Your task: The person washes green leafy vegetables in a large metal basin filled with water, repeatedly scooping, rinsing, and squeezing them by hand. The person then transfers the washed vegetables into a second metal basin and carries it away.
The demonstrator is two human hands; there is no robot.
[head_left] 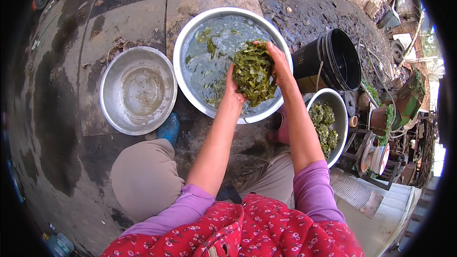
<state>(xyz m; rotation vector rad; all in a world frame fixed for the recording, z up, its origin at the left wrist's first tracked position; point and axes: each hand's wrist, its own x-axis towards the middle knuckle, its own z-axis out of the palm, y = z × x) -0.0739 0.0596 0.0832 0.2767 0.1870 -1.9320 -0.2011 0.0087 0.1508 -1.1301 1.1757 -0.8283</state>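
Note:
A wet clump of chopped leafy greens point(254, 73) is cupped between my two hands above a large metal basin point(178, 60) of cloudy water. My left hand point(234, 87) supports the clump from its left and lower side, with part of the palm hidden behind it. On the other side, my right hand point(280, 62) presses against the clump, thumb and fingers curved round its edge. Loose leaf pieces point(211, 47) float in the water. Farther right, a smaller metal bowl point(342, 121) holds more clumps of greens point(324, 128).
A metal bowl point(139, 91) with a shallow film of dirty water sits left of the basin. At right, a black plastic bucket point(326, 60) leans tilted, near a cable spool point(375, 159) and a plant pot point(380, 119). My blue boot point(169, 128) is close to the left bowl.

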